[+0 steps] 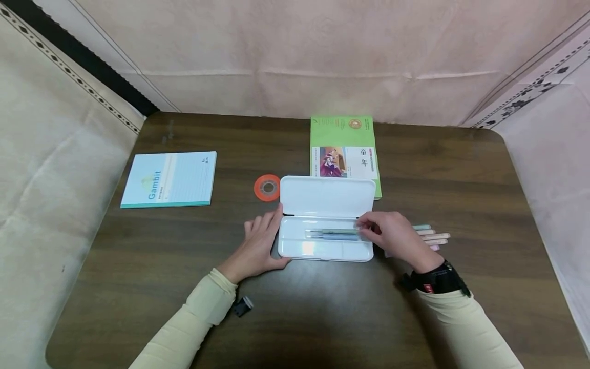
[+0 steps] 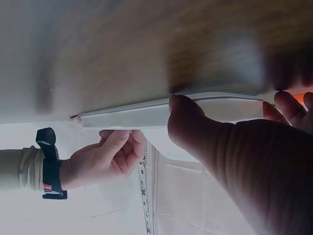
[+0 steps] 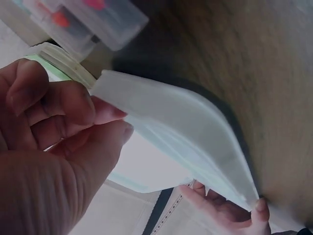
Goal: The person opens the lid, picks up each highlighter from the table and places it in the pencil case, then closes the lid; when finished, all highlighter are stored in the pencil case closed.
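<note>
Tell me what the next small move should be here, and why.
Probably the right hand should ease up off the inner pens, letting go if it pinches one. They lie lengthwise in the white case, its fingertips are at their right ends, and the left hand braces the case. That would free it for the loose pens to the right.

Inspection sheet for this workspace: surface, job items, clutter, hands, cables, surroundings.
Surface: brown wood-grain table
Job items: open white case; slim pens inside; more pens lying right of it
Clutter: blue notebook left; orange tape roll; green book partly hidden by the case
Hands: left hand touches the case's left end; right hand at the slim pens' right end, grip unclear
Cables: nothing seen
Surroundings: pale cloth on three sides
</note>
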A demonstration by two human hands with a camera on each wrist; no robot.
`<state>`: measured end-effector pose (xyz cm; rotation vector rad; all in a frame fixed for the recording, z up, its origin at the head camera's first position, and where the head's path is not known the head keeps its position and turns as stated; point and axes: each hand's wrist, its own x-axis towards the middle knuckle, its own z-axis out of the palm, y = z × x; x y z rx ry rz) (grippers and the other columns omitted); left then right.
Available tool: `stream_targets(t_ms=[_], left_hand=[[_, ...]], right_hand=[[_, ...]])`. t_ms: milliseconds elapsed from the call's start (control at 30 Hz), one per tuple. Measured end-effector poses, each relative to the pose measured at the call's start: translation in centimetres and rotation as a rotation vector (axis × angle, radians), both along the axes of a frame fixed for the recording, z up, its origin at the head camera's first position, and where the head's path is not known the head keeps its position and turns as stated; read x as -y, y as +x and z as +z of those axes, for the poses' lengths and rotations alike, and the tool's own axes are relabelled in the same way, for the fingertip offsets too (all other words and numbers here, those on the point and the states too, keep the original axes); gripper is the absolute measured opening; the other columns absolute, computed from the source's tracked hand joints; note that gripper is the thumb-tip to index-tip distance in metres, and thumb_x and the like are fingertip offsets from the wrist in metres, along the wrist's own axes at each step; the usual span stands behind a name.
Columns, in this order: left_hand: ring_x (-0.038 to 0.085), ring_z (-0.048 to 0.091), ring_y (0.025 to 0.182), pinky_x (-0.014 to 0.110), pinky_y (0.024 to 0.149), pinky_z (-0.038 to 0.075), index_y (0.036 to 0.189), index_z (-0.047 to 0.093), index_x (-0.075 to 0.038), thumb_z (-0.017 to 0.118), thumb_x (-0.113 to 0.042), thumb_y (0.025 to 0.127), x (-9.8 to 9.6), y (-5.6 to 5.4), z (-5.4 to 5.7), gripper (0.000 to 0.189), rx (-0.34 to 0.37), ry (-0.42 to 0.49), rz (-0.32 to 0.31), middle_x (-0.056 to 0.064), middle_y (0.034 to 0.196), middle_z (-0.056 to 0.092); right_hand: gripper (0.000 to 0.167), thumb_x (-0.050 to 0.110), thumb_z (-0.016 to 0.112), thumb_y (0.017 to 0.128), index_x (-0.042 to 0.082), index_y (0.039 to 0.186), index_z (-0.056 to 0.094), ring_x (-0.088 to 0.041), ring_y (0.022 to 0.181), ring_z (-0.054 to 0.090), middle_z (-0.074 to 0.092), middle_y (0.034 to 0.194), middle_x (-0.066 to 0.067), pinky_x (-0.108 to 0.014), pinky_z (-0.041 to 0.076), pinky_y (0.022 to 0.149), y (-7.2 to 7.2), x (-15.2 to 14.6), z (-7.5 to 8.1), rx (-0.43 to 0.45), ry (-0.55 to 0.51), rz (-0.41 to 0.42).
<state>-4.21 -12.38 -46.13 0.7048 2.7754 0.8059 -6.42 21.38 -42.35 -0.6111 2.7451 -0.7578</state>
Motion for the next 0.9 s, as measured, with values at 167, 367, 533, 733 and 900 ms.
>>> stream_targets(t_ms=[167, 367, 533, 733, 900], left_hand=[[0.027, 0.039, 0.111, 0.043, 0.087, 0.022, 0.159, 0.008, -0.007, 0.085, -0.044, 0.072, 0.1, 0.0, 0.0, 0.122, -0.009, -0.010, 0.000, 0.015, 0.146, 0.041], [0.027, 0.039, 0.110, 0.043, 0.088, 0.022, 0.159, 0.009, -0.006, 0.084, -0.045, 0.073, 0.1, 0.0, -0.1, 0.120, -0.016, -0.014, -0.006, 0.015, 0.146, 0.041], [0.027, 0.039, 0.110, 0.043, 0.088, 0.022, 0.158, 0.009, -0.006, 0.083, -0.044, 0.074, 0.0, -0.1, -0.1, 0.119, -0.017, -0.009, -0.009, 0.015, 0.146, 0.040], [0.027, 0.039, 0.110, 0.043, 0.088, 0.022, 0.159, 0.009, -0.006, 0.083, -0.044, 0.074, 0.1, -0.1, 0.0, 0.119, -0.014, -0.005, -0.011, 0.015, 0.146, 0.040], [0.027, 0.039, 0.110, 0.043, 0.088, 0.022, 0.158, 0.009, -0.006, 0.084, -0.043, 0.074, 0.1, -0.1, 0.0, 0.119, -0.009, -0.004, -0.013, 0.015, 0.145, 0.041]], right_hand=[[0.018, 0.014, 0.075, 0.087, 0.015, 0.105, 0.073, -0.011, 0.071, 0.053, 0.069, 0.087, 0.003, -0.025, 0.047, 0.065, 0.0, -0.6, 0.3, -0.033, -0.041, -0.017], [0.015, 0.010, 0.075, 0.086, 0.014, 0.101, 0.072, -0.009, 0.072, 0.055, 0.067, 0.085, 0.004, -0.025, 0.048, 0.064, -0.1, -2.5, 1.2, -0.126, -0.074, -0.043], [0.013, 0.010, 0.075, 0.086, 0.015, 0.097, 0.071, -0.005, 0.072, 0.056, 0.068, 0.085, 0.005, -0.017, 0.045, 0.065, -0.2, -5.4, 2.7, -0.202, -0.081, -0.129], [0.009, 0.014, 0.073, 0.089, 0.016, 0.098, 0.071, -0.003, 0.071, 0.052, 0.069, 0.086, 0.000, -0.013, 0.039, 0.063, -0.2, -9.4, 3.4, -0.187, -0.065, -0.211], [0.010, 0.017, 0.071, 0.091, 0.012, 0.100, 0.071, -0.002, 0.071, 0.051, 0.068, 0.086, -0.003, -0.016, 0.039, 0.061, -0.2, -12.1, 2.4, -0.126, -0.018, -0.235]])
